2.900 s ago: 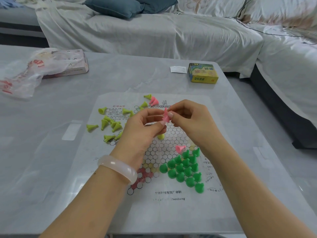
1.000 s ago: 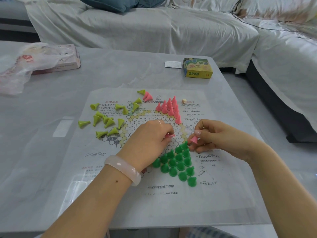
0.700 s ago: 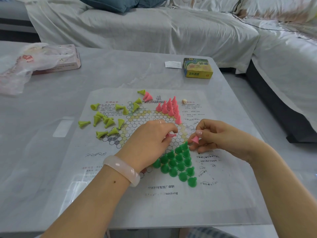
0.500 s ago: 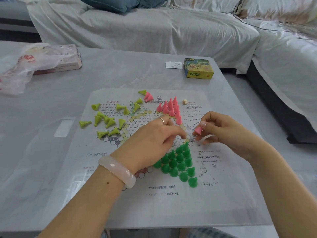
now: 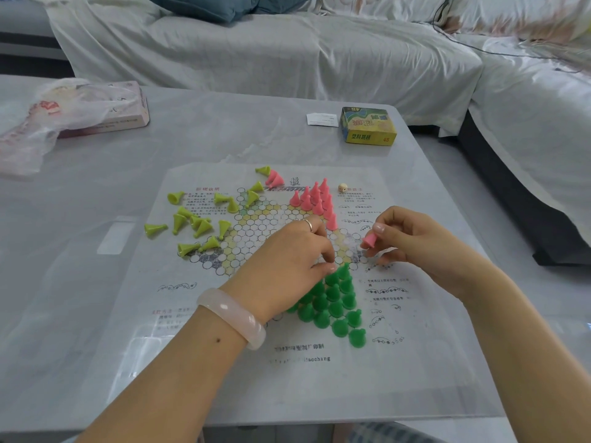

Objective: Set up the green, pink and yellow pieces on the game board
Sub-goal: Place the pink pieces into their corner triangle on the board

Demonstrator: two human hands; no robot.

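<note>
Setup partly complete on the board (image 5: 415, 362): green pieces (image 5: 334, 298) stand massed at its near corner, most pink pieces (image 5: 316, 199) stand at its far side, yellow pieces (image 5: 198, 223) lie scattered at its left edge, while the right hand (image 5: 412, 239) pinches one pink piece (image 5: 370, 239) and the left hand (image 5: 287, 260) curls, its contents hidden.

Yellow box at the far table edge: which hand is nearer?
Right. The right hand sits below the yellow box; the left hand is farther left and nearer the camera.

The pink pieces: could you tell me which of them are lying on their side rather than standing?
The pink pair at the board's far edge, beside a yellow piece, lies tipped over. The pink cluster stands upright, and the right hand pinches one more.
</note>
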